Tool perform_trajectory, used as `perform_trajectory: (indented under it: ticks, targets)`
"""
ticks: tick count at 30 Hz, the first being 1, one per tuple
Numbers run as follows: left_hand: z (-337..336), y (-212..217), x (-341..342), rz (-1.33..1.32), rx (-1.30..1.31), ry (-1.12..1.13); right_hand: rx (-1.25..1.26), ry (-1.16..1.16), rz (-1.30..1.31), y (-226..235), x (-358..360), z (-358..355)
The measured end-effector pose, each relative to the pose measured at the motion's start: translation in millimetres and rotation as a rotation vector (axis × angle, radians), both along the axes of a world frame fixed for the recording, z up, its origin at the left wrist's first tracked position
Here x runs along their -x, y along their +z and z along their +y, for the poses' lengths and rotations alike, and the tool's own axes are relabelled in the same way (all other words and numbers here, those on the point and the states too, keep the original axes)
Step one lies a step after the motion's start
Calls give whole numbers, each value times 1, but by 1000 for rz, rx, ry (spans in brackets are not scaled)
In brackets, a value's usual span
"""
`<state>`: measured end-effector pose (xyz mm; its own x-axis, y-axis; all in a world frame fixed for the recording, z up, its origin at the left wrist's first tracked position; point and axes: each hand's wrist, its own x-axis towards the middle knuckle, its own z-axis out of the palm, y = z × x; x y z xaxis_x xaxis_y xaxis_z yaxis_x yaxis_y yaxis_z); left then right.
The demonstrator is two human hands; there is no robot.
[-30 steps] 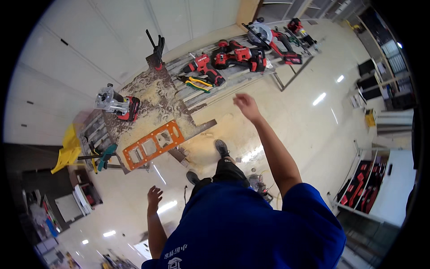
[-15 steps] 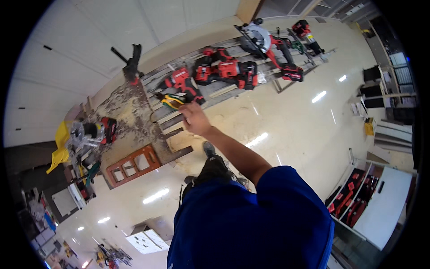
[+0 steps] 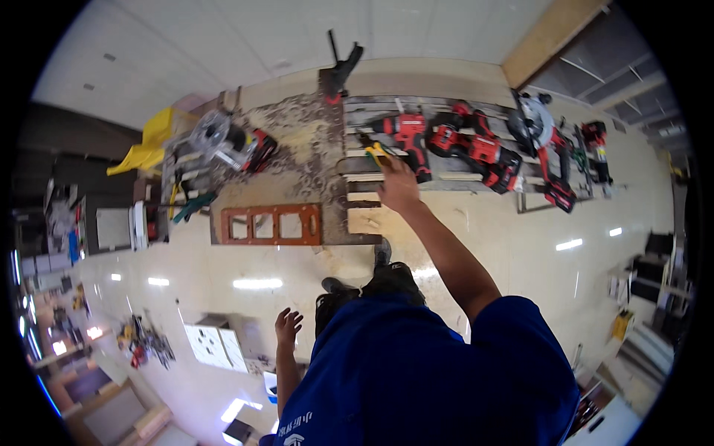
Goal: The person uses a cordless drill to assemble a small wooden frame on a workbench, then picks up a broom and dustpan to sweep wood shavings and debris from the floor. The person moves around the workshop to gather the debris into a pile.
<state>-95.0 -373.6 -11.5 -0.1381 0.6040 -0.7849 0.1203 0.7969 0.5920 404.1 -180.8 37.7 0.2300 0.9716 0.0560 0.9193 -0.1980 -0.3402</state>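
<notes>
You are reaching your right hand [image 3: 399, 187] farther out now, fingers closing on the yellow tool [image 3: 374, 151] on the table [image 3: 297, 160], left hand [image 3: 287, 327] hanging open.

A woodworking workshop: sawdust-strewn workbench [image 3: 297, 160] at twelve o'clock, red power tools [image 3: 476, 149] at one, a circular saw [image 3: 223, 137] at eleven, glossy floor [image 3: 245, 282] below

Single head-worn fisheye, looking steeply down over the workbench [image 3: 297, 171], far above the floor [image 3: 520, 245]
</notes>
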Motion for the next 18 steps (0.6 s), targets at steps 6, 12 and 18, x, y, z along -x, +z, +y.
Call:
perform_trajectory:
  ticks: [6, 12, 18]
  targets:
    - [-45, -18, -16, 159, -110, -328, -185, 61, 323, -7, 2, -59]
    - [-10, -13, -3, 288, -273, -293, -247, 101, 463, 19, 12, -82]
    - [76, 49, 12, 319, -568, -249, -145, 262, 491, 44, 70, -68]
